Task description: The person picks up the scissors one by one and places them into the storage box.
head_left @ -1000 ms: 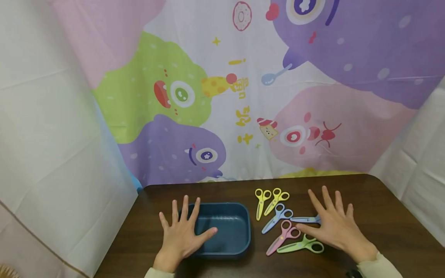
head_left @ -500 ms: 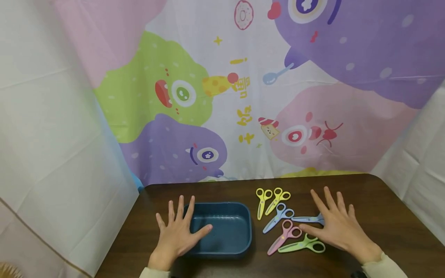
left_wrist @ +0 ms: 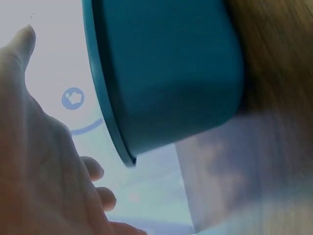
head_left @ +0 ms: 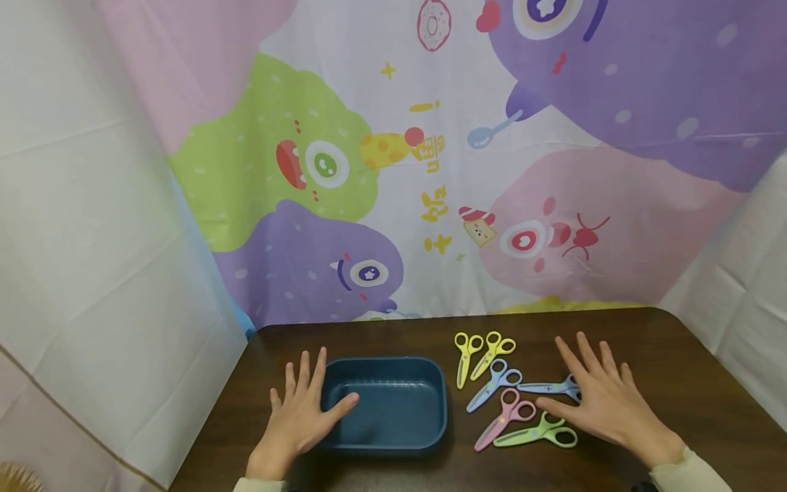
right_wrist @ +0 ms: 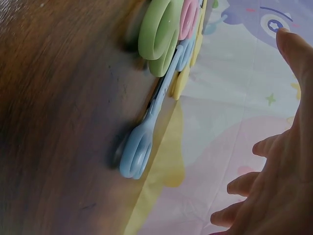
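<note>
My left hand (head_left: 298, 410) is spread above the left end of a dark teal plastic bin (head_left: 393, 437), holding nothing. In the left wrist view the bin's outer wall (left_wrist: 171, 73) stands apart from the fingers. My right hand (head_left: 615, 403), fingers also spread, hovers over the table's right side and partly covers the handle of a blue pair of scissors (head_left: 544, 387). Left of it lie another blue pair of scissors (head_left: 486, 395), a pink pair of scissors (head_left: 492, 430) and a green pair of scissors (head_left: 519, 437). Two yellow pairs of scissors (head_left: 463, 369) lie farther back.
The dark brown wooden table (head_left: 664, 369) has rounded back corners. Behind it hangs a cartoon-printed cloth (head_left: 443, 287), with white cloth (head_left: 123, 239) on the left and more on the right. A bristly tan object (head_left: 18, 478) shows at the lower left.
My left hand has moved left, uncovering more of the bin. My right hand has shifted slightly right. The bin and the scissors stay in place on the table.
</note>
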Motion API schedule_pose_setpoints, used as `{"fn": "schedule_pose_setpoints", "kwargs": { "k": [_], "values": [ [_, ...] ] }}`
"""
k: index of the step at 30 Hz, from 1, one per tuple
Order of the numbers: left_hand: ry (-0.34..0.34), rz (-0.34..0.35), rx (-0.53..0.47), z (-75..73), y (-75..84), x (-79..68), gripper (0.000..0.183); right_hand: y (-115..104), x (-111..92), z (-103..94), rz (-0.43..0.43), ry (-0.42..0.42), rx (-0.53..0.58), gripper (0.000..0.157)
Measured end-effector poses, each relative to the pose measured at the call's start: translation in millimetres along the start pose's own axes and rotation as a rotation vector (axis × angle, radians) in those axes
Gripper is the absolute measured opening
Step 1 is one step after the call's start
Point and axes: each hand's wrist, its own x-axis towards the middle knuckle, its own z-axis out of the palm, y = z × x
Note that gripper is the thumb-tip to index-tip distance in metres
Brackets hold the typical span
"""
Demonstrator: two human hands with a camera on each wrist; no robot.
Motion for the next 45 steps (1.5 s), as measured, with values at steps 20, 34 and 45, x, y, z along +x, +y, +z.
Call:
{"fn": "schedule_pose_setpoints", "kwargs": {
  "k": [20,34,45],
  "values": [
    [-0.028,-0.050,-0.088,-11.6,-22.3,-4.6,0.104,6.5,-1.8,-9.0,-0.009,0.007,-0.008,0.114],
    [-0.018,-0.080,-0.147,-11.2,-33.7,-2.1,0.100,12.2,-0.6,-8.3,0.011,0.026,0.045,0.114],
    [0.003,-0.099,-0.243,-9.9,-43.6,-3.6,0.091,14.4,1.0,-9.3,0.056,0.014,0.110,0.112]
  ]
}}
